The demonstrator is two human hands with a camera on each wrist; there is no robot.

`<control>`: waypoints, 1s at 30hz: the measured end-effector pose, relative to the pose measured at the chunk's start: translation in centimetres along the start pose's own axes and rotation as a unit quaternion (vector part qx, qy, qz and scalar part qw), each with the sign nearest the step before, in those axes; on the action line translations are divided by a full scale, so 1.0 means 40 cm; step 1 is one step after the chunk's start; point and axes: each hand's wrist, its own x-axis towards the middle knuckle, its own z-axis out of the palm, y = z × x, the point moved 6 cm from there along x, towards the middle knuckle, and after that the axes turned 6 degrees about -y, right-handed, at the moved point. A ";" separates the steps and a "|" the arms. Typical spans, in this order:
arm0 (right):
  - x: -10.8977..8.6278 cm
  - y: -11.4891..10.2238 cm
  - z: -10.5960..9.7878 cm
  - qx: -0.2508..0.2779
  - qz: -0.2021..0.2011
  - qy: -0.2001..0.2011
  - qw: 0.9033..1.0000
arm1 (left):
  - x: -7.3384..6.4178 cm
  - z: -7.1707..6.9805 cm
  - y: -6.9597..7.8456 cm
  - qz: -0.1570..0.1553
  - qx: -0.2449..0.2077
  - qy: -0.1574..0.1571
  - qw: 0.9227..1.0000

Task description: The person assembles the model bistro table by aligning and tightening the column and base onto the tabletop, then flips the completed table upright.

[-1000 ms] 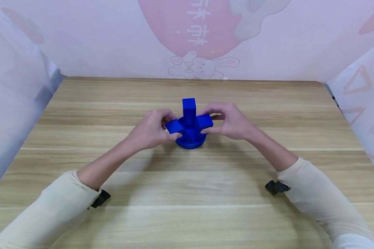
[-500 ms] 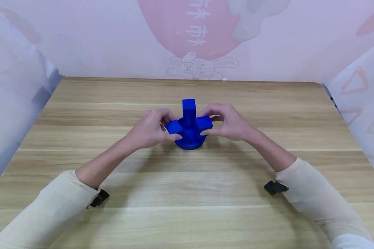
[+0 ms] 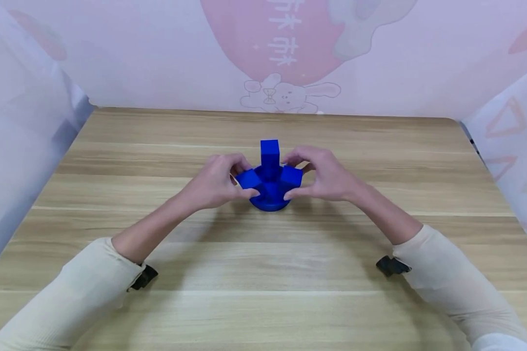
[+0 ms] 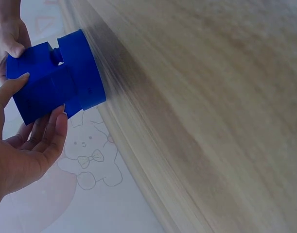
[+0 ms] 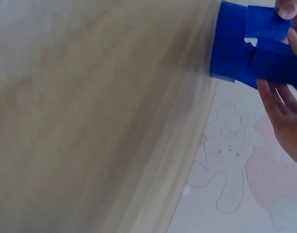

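Wood grain was spread across the worktop [image 3: 263,273]. At the lower left and lower right of the head view, the left sleeve [image 3: 74,297] and right sleeve [image 3: 456,287] were seen, both cream. Near the centre, a blue object [image 3: 270,192] with a round base was seated on the worktop; its left block [image 3: 248,179] was pinched between thumb and fingers by the left hand [image 3: 217,183], its right block [image 3: 292,176] likewise by the right hand [image 3: 322,175]. Just beyond, its square post [image 3: 270,153] was held upright. Across the top, a rabbit drawing [image 3: 290,95] was printed on the pale backdrop [image 3: 158,58].
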 end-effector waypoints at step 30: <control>0.017 -0.008 -0.002 -0.007 -0.011 -0.055 0.998 | 0.000 -0.003 0.003 0.002 0.008 0.004 1.000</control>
